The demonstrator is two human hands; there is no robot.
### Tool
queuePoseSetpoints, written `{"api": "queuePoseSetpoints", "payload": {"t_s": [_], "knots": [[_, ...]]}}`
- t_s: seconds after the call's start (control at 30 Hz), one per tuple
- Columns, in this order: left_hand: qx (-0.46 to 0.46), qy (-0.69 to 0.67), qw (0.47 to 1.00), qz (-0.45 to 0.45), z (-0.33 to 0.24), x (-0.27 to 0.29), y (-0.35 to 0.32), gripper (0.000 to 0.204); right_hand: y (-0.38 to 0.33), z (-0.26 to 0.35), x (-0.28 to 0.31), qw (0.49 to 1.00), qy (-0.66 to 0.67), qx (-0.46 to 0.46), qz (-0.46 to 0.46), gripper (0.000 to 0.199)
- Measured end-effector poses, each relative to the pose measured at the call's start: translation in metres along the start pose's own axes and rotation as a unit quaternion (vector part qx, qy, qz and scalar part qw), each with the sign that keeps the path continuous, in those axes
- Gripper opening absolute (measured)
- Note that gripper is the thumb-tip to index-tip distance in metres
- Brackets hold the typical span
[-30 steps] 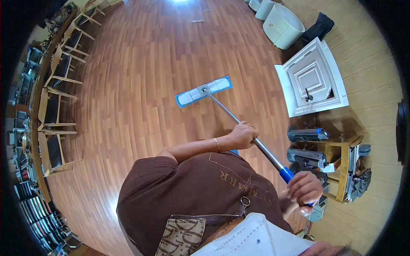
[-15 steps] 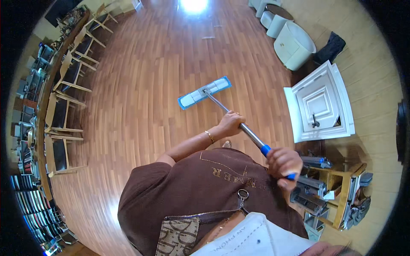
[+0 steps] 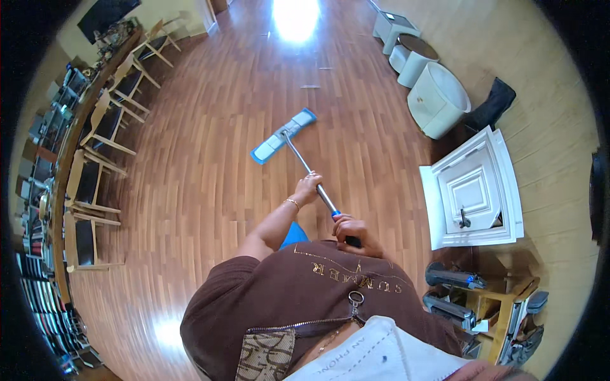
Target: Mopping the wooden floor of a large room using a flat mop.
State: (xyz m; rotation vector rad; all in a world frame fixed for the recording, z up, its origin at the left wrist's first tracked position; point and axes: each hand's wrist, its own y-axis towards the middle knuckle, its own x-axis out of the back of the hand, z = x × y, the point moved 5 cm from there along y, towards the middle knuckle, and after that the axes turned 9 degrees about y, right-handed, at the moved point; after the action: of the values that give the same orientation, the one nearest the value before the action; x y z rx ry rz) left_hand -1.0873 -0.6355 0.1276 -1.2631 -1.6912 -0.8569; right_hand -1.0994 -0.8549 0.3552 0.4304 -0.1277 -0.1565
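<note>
A flat mop with a blue-edged pad rests on the wooden floor ahead of me, its pad slanting up toward the right. From its middle a metal pole runs back toward my body. My left hand, a gold bracelet at its wrist, is closed around the pole partway down. Nearer my chest, my right hand wraps the blue and black grip at the pole's upper end. The end of that grip pokes out below the fingers.
Wooden chairs line a long, cluttered counter on the left. At right stand a rounded white cabinet, a white door panel with a dark handle, and a wooden rack holding dark equipment. Light glares off the wooden floor far ahead.
The mop head has shifted left. Both hands have moved left with the pole, the right one coming in front of my chest. The surroundings sit slightly lower in view.
</note>
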Motion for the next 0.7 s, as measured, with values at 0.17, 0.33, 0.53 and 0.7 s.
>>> {"api": "queuePoseSetpoints", "payload": {"t_s": [0.17,0.33,0.53,0.7], "knots": [[-0.088,-0.051,0.988,-0.114,-0.03,0.023,0.056,0.014,0.011,0.04,0.045,0.99,0.028,0.002,-0.138,0.01],[-0.221,0.018,0.966,0.134,-0.096,0.029,0.093,0.025,-0.012,0.089,0.082,0.978,0.004,-0.008,-0.208,0.017],[-0.311,-0.088,0.907,0.27,-0.192,0.088,0.08,0.038,-0.013,0.189,0.101,0.978,-0.194,0.022,0.067,0.034],[-0.418,-0.13,0.845,0.305,-0.23,0.09,0.048,0.04,0.007,0.251,0.053,0.931,-0.359,0.063,-0.03,0.04]]}}
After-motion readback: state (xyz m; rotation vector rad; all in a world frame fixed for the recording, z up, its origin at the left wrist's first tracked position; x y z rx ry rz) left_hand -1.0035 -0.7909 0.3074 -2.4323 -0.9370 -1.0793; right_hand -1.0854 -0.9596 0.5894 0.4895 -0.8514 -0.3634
